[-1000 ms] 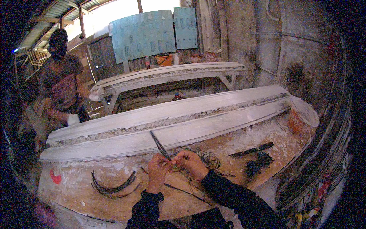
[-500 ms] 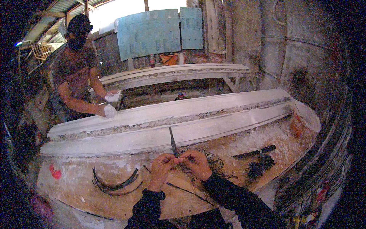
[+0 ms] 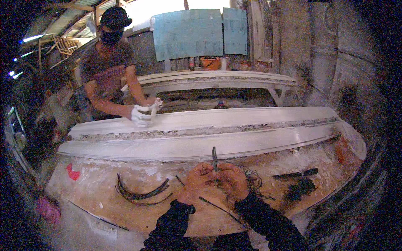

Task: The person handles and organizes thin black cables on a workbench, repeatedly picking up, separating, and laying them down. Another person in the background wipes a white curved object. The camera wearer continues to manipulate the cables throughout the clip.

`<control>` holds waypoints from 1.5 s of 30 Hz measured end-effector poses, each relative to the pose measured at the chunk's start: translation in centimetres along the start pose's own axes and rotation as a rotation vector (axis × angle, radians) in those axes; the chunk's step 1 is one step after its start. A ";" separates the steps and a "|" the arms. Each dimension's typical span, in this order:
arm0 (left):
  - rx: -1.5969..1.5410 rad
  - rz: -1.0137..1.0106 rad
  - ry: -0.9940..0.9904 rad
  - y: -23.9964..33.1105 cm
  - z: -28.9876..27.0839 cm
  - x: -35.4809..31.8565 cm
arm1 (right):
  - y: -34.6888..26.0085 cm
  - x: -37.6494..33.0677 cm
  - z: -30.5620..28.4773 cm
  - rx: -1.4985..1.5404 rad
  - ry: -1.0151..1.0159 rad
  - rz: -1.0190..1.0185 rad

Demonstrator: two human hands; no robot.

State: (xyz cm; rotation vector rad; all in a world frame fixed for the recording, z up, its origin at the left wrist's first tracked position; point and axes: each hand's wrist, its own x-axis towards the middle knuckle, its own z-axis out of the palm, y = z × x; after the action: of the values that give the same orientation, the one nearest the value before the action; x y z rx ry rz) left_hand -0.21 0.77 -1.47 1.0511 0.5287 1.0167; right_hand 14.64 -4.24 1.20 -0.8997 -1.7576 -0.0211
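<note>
A long white moulded form (image 3: 217, 134) stretches across the whole width of the view, lying on a plaster-streaked wooden workbench (image 3: 104, 196). A second, similar white form (image 3: 217, 79) rests on a stand behind it. At the far side of the near form stands another person (image 3: 109, 71), whose white-coated hands (image 3: 144, 113) press on its upper edge.

On the bench's near part, left of the hands, lie several dark curved strips (image 3: 140, 193). To the right lie a dark flat tool (image 3: 295, 173) and a black bristly clump (image 3: 299, 189), well apart from the hands.

The person's own forearms in dark sleeves come up from the lower edge. The left hand (image 3: 196, 180) and the right hand (image 3: 233, 180) meet just in front of the near form, both with fingers curled shut around a tangle of thin dark wire (image 3: 251, 184) that spills out to the right of the right hand. A narrow dark blade-like piece (image 3: 214, 157) stands upright between the two hands, gripped at its base; which hand pinches it cannot be told. A thin straight strand (image 3: 217, 209) runs from under the hands toward the bench's near edge.
</note>
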 end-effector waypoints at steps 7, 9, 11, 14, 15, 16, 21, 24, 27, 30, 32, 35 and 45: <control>-0.204 -0.019 -0.102 -0.6 -0.8 0.5 | 1.2 -0.8 0.8 0.519 -0.210 0.188; -0.181 -0.029 -0.115 -0.5 -0.9 0.5 | 1.0 -0.9 0.3 0.283 -0.222 0.102; -0.148 -0.044 -0.096 -0.2 -0.8 0.4 | 0.8 -0.7 0.1 0.181 -0.201 0.038; -0.173 -0.020 -0.082 0.3 -0.1 0.0 | 0.5 -0.2 0.0 0.101 -0.120 -0.035; -0.155 -0.024 -0.091 0.5 0.1 -0.2 | 0.6 0.1 -0.1 0.109 -0.171 -0.023; -0.135 -0.029 -0.100 0.9 0.2 -0.4 | 0.7 0.4 -0.2 0.117 -0.222 -0.011; -0.057 -0.009 -0.087 1.6 0.7 -0.8 | -0.1 0.0 -0.3 0.007 -0.018 0.035; -0.089 -0.001 -0.108 1.7 0.8 -0.8 | -0.2 -0.1 -0.4 0.045 -0.009 0.056; -0.036 0.024 -0.094 1.5 0.5 -0.7 | -0.2 0.0 -0.3 0.048 -0.014 0.066; 0.052 0.071 -0.054 1.0 0.3 -0.4 | -0.2 0.0 -0.3 0.045 -0.014 0.074; 0.122 0.087 -0.027 0.6 0.1 -0.2 | -0.1 -0.1 -0.3 0.067 -0.006 0.069; 0.358 0.309 -0.007 0.0 0.5 0.3 | 0.3 -0.3 -0.2 0.119 -0.009 0.111; 0.638 0.403 0.009 2.0 2.4 -1.2 | 0.4 -0.3 0.1 0.623 -0.082 0.626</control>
State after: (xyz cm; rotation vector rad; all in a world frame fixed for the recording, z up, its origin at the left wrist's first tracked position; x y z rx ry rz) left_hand 0.23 -1.13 1.21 1.7708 0.6871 1.2370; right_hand 14.82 -4.09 0.76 -0.9391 -1.3539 0.9272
